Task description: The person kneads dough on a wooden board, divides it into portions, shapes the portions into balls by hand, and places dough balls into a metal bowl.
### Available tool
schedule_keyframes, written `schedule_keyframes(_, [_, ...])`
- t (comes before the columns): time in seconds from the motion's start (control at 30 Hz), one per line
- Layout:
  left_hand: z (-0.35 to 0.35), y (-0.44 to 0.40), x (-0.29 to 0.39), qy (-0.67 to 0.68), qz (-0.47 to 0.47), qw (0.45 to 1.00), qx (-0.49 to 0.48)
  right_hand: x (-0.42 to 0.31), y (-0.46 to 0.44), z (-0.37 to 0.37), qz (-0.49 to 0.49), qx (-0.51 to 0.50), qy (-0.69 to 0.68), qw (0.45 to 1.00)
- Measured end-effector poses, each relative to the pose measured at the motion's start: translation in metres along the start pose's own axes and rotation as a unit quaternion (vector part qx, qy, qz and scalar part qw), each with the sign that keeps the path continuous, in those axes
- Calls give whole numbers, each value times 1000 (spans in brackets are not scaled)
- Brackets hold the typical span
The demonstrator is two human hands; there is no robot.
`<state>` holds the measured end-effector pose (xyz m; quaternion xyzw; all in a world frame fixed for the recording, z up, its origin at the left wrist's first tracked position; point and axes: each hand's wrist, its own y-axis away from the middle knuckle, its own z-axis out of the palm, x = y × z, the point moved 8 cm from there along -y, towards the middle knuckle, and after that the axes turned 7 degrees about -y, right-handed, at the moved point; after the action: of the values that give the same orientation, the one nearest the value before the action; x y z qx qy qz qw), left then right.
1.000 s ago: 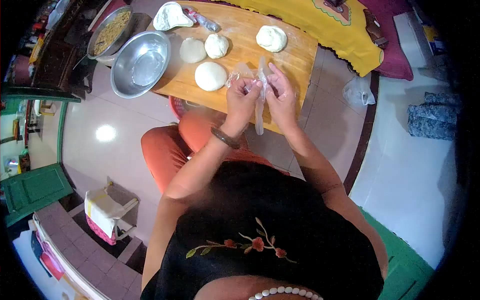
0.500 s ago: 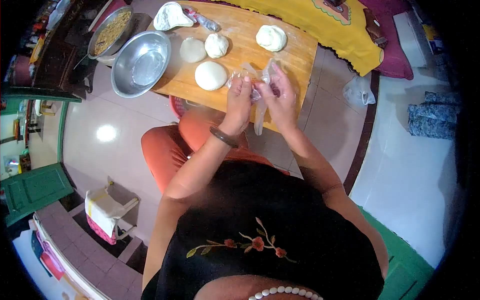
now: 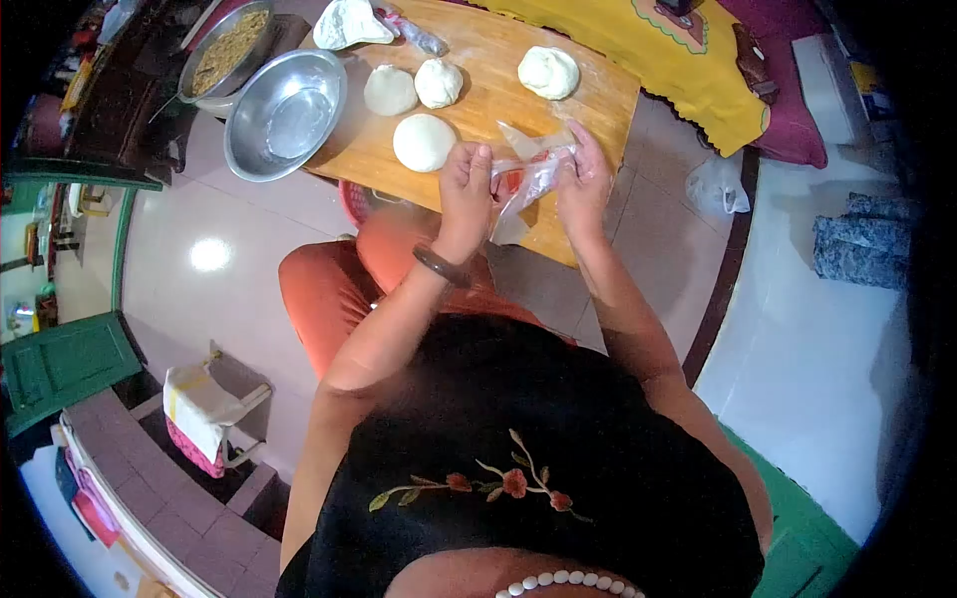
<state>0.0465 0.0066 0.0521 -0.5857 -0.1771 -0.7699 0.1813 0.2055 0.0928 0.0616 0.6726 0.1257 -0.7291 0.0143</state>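
Clear plastic film (image 3: 538,177), possibly a bag, one piece: stretched between the two hands, above the near edge of the wooden counter (image 3: 488,50), a loose strip hanging toward the person; a reddish patch shows on or through it. Left hand (image 3: 467,194), with a dark bangle (image 3: 442,265) at the wrist: fingers curled closed, thumb uppermost, gripping the film's left end. Right hand (image 3: 585,189): gripping the right portion, fingers partly extended; the exact pinch is hidden. Handling, as judged: near weightless, limp, slippery, prone to cling and crease, liable to tear if pulled hard; best taken by an edge or gathered end, between thumb and fingertip. Adjacent items: smooth round dough (image 3: 424,143), just beside the left hand; flattened dough disc (image 3: 390,91) and knobbly dough ball (image 3: 439,83), side by side beyond it; larger dough ball (image 3: 548,73), toward the far edge, apart from the others. Steel basin (image 3: 254,130), one, at the counter's left end.
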Motion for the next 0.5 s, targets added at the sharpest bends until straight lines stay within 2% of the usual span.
schedule_keyframes(0.13, [-27, -2, 26, 15, 47, 996, 76, -4, -8, -16, 12, 27, 43, 999])
schedule_keyframes(0.2, [-52, -5, 42, 56, 90, 988, 114, 10, -23, -39, -38, 50, 110, 992])
schedule_keyframes(0.23, [-69, -7, 56, 23, 128, 984, 121, -1, -25, -32, -61, 58, 141, 986])
schedule_keyframes(0.27, [-89, -6, 65, 5, 130, 977, 167, 2, -21, -33, 48, 34, 26, 998])
schedule_keyframes(0.37, [-160, 5, 80, -56, 146, 949, 275, -2, -28, -46, 11, 35, 117, 992])
schedule_keyframes(0.4, [-178, 15, 74, 8, 96, 948, 304, 3, -33, -49, -3, 32, 131, 991])
schedule_keyframes(0.43, [-206, 21, 60, 9, 101, 939, 329, 10, -36, -53, -16, 31, 147, 989])
schedule_keyframes(0.5, [-261, 36, 11, -42, 16, 918, 393, 20, -37, -53, -13, 38, 133, 990])
